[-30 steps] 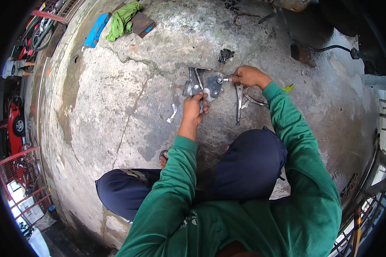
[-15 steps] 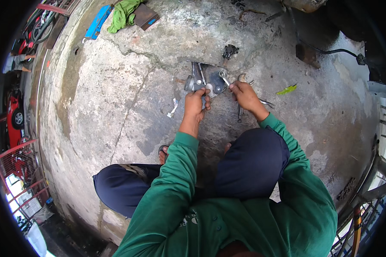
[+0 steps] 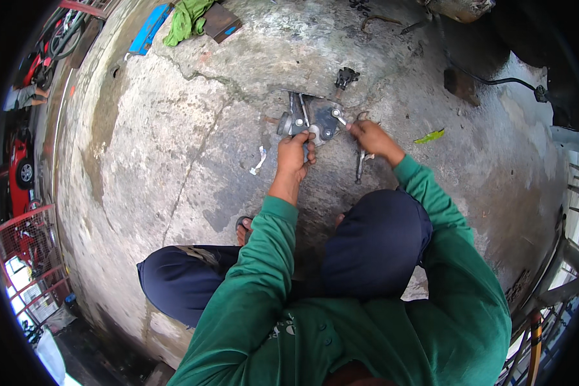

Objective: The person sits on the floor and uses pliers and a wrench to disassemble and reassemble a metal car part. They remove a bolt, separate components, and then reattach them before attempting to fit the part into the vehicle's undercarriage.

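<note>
A metal bracket assembly (image 3: 325,128) with bolts lies on the concrete ahead of me. My left hand (image 3: 293,154) is closed on its lower near edge. In my right hand (image 3: 372,137) is a silver wrench (image 3: 343,120), angled up-left with its head on a bolt at the assembly's upper right. Tools (image 3: 359,168) lie partly hidden under that hand. A dark metal part (image 3: 347,78) sits just beyond the assembly, and a pale scrap (image 3: 259,160) lies to its left.
A blue case (image 3: 149,31), green cloth (image 3: 184,20) and dark box (image 3: 220,22) lie at upper left. A leaf (image 3: 429,136) lies right. A red vehicle (image 3: 20,167), red mesh barrier (image 3: 31,251) and person's legs (image 3: 29,98) line the left. A black hose (image 3: 505,81) runs at upper right.
My right hand has swung downward with the wrench, which went from level to angled. My left hand stays on the assembly. The view has shifted slightly.
</note>
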Tool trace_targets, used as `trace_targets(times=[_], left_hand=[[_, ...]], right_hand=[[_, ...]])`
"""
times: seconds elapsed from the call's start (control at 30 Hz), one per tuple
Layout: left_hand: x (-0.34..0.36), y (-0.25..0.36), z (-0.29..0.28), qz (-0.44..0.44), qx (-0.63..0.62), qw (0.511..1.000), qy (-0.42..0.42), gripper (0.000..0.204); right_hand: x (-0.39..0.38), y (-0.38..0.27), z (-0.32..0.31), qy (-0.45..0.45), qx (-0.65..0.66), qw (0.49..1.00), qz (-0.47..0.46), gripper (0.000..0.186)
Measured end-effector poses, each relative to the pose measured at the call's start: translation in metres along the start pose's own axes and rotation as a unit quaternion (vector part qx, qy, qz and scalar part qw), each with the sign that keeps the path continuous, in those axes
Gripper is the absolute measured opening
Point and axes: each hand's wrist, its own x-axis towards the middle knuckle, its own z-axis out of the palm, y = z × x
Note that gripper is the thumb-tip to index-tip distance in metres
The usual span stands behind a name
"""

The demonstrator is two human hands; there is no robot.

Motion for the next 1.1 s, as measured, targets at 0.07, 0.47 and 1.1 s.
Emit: trace_targets(times=[0.07,0.47,1.1], left_hand=[[-0.001,-0.003,-0.002,0.005,-0.004,1.000,0.003,0.024],[0.004,-0.001,-0.004,0.000,0.003,1.000,-0.019,0.023],[0.007,0.018,-0.005,0.021,0.061,0.998,-0.012,0.020]], right_hand=[[-0.041,-0.028,0.055,0.019,0.310,0.942,0.124,0.042],[0.036,-0.030,-0.076,-0.053,-0.280,0.956,-0.070,0.055],[-0.026,0.011,-0.038,-0.232,0.241,0.942,0.038,0.039]])
